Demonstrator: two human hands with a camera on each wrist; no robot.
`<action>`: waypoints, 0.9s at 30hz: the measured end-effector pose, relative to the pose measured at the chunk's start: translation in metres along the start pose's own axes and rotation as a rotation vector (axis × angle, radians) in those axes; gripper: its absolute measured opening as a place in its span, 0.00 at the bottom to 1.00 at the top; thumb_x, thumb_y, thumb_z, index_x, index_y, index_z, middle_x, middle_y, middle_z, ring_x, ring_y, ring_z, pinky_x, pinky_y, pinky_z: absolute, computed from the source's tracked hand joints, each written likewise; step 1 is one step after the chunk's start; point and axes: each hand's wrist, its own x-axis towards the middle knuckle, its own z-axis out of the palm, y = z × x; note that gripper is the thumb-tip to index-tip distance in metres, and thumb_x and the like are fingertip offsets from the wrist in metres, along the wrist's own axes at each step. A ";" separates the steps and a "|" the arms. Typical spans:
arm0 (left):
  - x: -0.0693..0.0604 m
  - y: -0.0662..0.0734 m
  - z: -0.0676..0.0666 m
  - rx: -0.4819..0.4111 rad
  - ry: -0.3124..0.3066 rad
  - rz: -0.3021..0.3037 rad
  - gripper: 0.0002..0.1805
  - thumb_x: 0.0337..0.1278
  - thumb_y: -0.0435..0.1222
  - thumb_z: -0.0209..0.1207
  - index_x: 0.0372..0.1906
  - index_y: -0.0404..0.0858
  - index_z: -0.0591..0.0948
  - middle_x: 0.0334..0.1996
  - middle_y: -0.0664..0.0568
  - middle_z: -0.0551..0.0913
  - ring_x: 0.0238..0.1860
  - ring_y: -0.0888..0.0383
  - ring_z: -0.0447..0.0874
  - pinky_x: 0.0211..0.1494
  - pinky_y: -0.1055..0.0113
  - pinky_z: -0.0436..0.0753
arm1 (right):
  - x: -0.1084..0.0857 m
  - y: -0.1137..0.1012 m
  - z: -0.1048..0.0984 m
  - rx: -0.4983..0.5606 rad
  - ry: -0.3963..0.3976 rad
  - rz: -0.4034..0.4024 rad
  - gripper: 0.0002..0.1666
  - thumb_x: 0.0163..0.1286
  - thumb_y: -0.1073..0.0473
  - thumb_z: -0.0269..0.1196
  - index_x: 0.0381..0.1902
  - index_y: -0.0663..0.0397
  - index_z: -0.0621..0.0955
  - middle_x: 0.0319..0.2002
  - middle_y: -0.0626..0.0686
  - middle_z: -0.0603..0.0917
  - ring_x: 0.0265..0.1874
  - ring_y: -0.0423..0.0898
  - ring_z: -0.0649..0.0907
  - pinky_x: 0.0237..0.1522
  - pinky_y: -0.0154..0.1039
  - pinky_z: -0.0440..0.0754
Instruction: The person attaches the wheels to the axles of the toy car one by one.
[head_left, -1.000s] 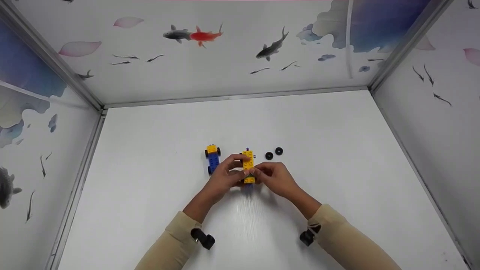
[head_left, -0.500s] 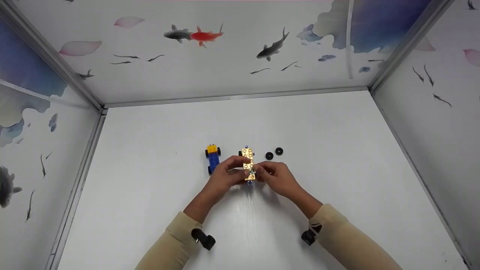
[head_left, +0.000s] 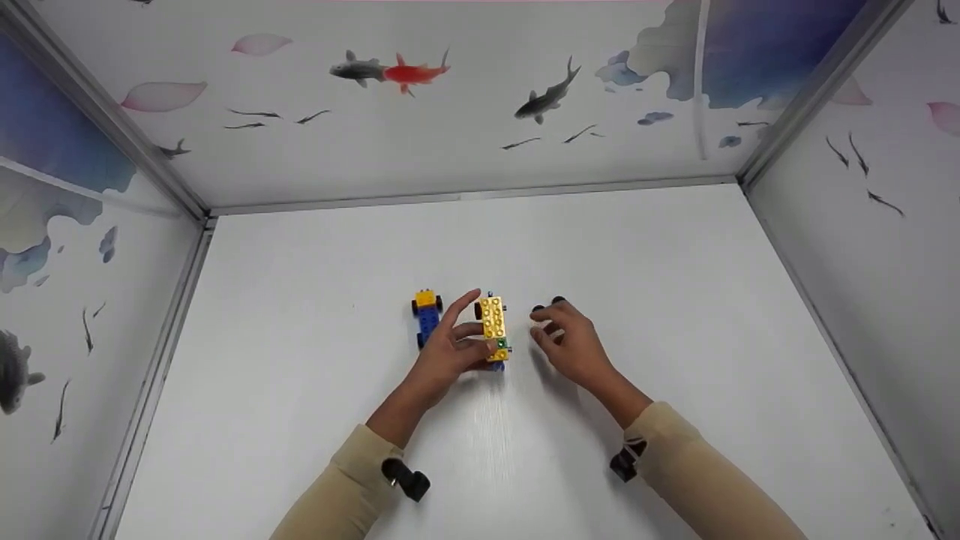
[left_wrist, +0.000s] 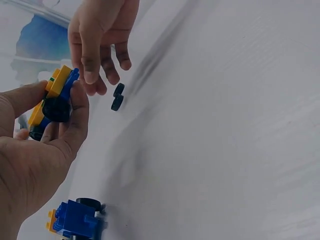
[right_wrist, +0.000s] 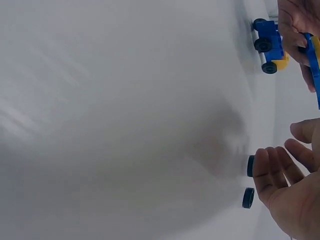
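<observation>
My left hand [head_left: 442, 360] holds a toy car [head_left: 493, 322] built of yellow blocks over a blue base, pinched between thumb and fingers. Black wheels sit on its left side; on its right side, bare axle ends stick out. A small green piece [head_left: 501, 343] shows near the car's lower end. To the right, my right hand [head_left: 574, 349] has loosely bent fingers with nothing between them. It hovers by two loose black wheels [left_wrist: 118, 96], which it partly covers in the head view. The right wrist view shows one wheel [right_wrist: 248, 198] just beyond the fingers.
A second toy car [head_left: 427, 315], blue with a yellow block at its far end and black wheels, stands on the white table [head_left: 300, 315] left of my left hand. Printed panels [head_left: 465, 150] wall the table at the back and both sides.
My right hand has come off the held car and moved right, to the loose wheels. My left index finger has lifted and straightened while the hand keeps the car.
</observation>
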 end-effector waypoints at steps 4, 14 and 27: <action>0.000 0.000 0.000 0.008 0.001 -0.006 0.48 0.73 0.32 0.70 0.88 0.61 0.61 0.66 0.39 0.83 0.56 0.48 0.94 0.60 0.53 0.94 | 0.002 0.007 0.000 -0.086 0.037 -0.008 0.18 0.76 0.67 0.70 0.62 0.62 0.87 0.60 0.59 0.85 0.54 0.56 0.88 0.52 0.51 0.90; -0.001 -0.001 0.000 -0.012 -0.001 -0.014 0.47 0.72 0.32 0.71 0.87 0.62 0.63 0.65 0.40 0.83 0.56 0.49 0.93 0.60 0.53 0.94 | 0.011 0.018 -0.002 -0.253 0.052 -0.063 0.22 0.74 0.67 0.72 0.64 0.65 0.86 0.68 0.60 0.85 0.63 0.62 0.85 0.74 0.63 0.80; -0.003 -0.004 -0.002 -0.024 -0.010 -0.004 0.47 0.73 0.34 0.72 0.87 0.63 0.63 0.65 0.40 0.84 0.57 0.48 0.93 0.61 0.53 0.93 | 0.016 0.018 0.002 -0.381 -0.007 -0.078 0.09 0.76 0.66 0.71 0.51 0.62 0.91 0.59 0.56 0.90 0.57 0.58 0.84 0.62 0.55 0.86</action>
